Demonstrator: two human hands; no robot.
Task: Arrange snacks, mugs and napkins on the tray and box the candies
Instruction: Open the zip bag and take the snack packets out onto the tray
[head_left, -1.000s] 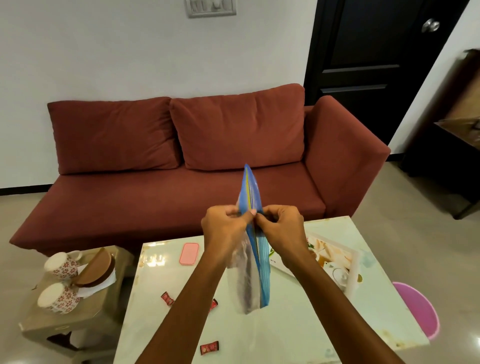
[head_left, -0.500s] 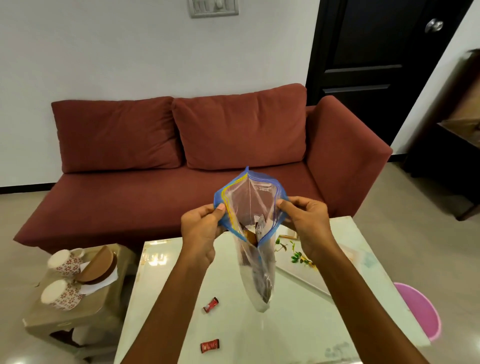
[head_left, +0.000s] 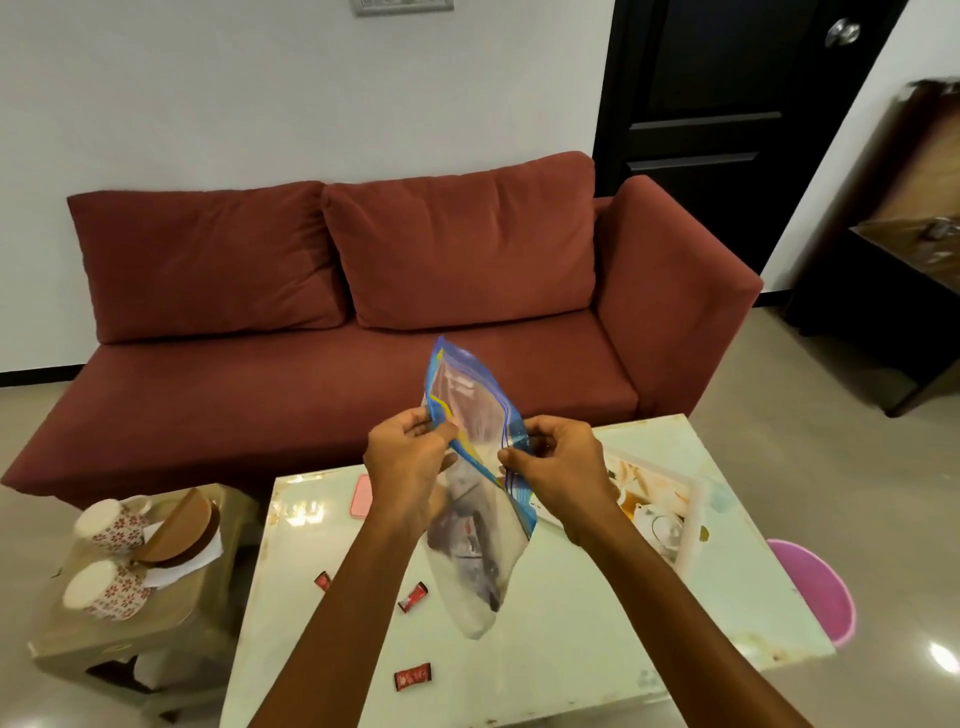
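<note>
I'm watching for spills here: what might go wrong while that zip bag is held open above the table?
The zip bag hangs tilted between the left hand and right hand, pinched only at its rim; a slip could dump its contents. Falling pieces might scatter the red candies on the table, possibly into the pink bin beside it.

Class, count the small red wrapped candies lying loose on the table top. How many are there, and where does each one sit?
3. One candy lies left of the left forearm, one between the forearm and the bag, one nearest the front edge. More may be hidden behind the arms.
</note>
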